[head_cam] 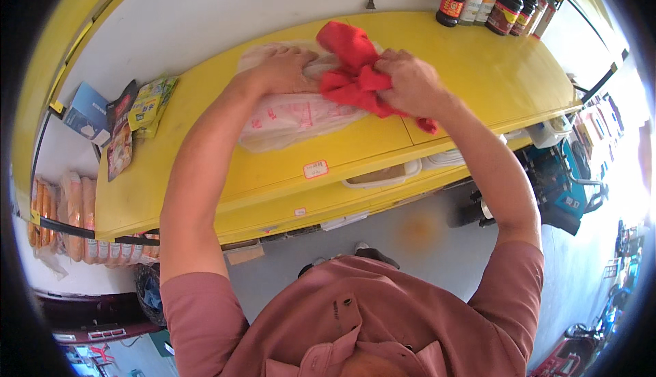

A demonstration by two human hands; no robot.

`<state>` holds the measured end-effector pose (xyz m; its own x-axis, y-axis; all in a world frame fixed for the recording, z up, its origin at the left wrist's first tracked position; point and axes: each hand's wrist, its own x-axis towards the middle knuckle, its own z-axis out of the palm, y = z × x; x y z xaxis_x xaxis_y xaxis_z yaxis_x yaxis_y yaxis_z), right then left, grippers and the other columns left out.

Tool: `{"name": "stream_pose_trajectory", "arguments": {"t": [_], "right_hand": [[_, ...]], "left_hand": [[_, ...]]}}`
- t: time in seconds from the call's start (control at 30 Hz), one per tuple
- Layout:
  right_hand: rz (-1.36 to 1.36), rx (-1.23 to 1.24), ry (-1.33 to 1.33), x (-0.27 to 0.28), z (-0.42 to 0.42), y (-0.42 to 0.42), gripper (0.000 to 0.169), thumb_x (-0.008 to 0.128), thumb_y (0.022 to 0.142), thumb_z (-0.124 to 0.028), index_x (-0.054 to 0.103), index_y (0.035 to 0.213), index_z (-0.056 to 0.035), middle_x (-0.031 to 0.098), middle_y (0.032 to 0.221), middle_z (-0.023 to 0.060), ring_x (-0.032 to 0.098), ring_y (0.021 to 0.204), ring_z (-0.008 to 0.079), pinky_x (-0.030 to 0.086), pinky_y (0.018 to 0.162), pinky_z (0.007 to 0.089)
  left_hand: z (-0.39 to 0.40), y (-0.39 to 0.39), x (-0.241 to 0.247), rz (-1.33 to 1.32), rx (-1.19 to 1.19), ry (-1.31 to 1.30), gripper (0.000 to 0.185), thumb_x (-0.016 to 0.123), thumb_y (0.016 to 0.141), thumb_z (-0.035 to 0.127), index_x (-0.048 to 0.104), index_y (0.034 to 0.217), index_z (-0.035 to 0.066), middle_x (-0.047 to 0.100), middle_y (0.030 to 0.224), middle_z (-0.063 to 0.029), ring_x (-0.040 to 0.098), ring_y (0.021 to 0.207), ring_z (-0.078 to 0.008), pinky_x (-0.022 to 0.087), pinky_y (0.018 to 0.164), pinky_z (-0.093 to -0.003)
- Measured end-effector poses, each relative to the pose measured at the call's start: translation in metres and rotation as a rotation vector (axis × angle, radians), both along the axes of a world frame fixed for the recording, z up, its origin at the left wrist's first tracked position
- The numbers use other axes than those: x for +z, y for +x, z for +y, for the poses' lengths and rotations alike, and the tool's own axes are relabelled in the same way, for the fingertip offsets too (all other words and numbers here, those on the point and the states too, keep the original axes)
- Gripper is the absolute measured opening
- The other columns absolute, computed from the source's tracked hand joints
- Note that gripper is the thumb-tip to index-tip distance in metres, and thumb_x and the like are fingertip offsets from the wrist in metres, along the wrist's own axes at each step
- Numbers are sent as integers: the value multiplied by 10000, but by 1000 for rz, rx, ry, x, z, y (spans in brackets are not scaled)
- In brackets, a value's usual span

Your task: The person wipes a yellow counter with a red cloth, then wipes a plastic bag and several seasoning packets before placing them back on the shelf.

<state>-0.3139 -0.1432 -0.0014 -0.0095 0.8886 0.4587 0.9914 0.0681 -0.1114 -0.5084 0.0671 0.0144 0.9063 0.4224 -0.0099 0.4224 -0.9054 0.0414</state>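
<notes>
A yellow shelf board (492,69) spans the view in front of me. On it lies a whitish translucent plastic bag (287,120) with pink printing. My left hand (289,67) rests on the bag's upper part, fingers spread; whether it grips the plastic is hidden. In my right hand (410,79) is a bunched red cloth (353,49), which lies partly over the bag's right side and hangs down towards the board's front edge. The bag's contents cannot be made out.
Sauce bottles (505,5) and a red-lidded jar (451,5) stand at the back right. Seasoning packets (148,102) and a blue box (87,113) are at the left end. Below sit a lower yellow shelf (266,220) and plastic containers (384,174). Packaged sausages (82,218) hang lower left.
</notes>
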Motion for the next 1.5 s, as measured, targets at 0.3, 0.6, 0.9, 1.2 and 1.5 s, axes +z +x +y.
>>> {"name": "stream_pose_trajectory", "arguments": {"t": [0.3, 0.6, 0.9, 1.2, 1.5], "right_hand": [[404, -361, 106, 45, -35, 120, 373, 635, 813, -309, 699, 1063, -39, 713, 937, 207, 686, 933, 355, 535, 835, 433], [536, -151, 117, 26, -51, 96, 385, 662, 805, -312, 699, 1031, -3, 707, 876, 208, 696, 866, 345, 528, 825, 411], [927, -44, 168, 11, -53, 117, 361, 696, 826, -286, 692, 998, 32, 713, 795, 141, 686, 756, 204, 536, 741, 360], [1396, 128, 255, 22, -73, 108, 235, 668, 889, -157, 680, 1000, 50, 693, 872, 61, 643, 743, 123, 536, 679, 287], [1521, 355, 519, 58, -51, 51, 233, 656, 919, -129, 678, 1081, 37, 705, 964, 58, 662, 850, 127, 537, 765, 276]], "left_hand": [[-37, -14, 37, -105, 25, -221, 1113, 825, 629, 577, 378, 1483, 18, 376, 1521, -222, 305, 1430, -386, 221, 1198, -480], [-105, 36, 23, 3, 124, 54, 1225, 811, 651, 536, 184, 1503, -82, 322, 1511, -317, 281, 1440, -424, 258, 1181, -468], [-78, 61, 20, -361, 365, -52, 433, 678, 853, 293, 640, 1106, -57, 686, 1018, -210, 656, 981, -325, 511, 863, -453], [-41, -29, 121, -1433, 227, -973, 286, 666, 899, 160, 655, 1097, -46, 697, 1012, -146, 693, 877, -241, 567, 808, -358], [-71, -49, 118, -1539, 232, -1089, 332, 567, 971, 197, 604, 1209, -32, 678, 1127, -174, 673, 1008, -290, 549, 897, -384]]}}
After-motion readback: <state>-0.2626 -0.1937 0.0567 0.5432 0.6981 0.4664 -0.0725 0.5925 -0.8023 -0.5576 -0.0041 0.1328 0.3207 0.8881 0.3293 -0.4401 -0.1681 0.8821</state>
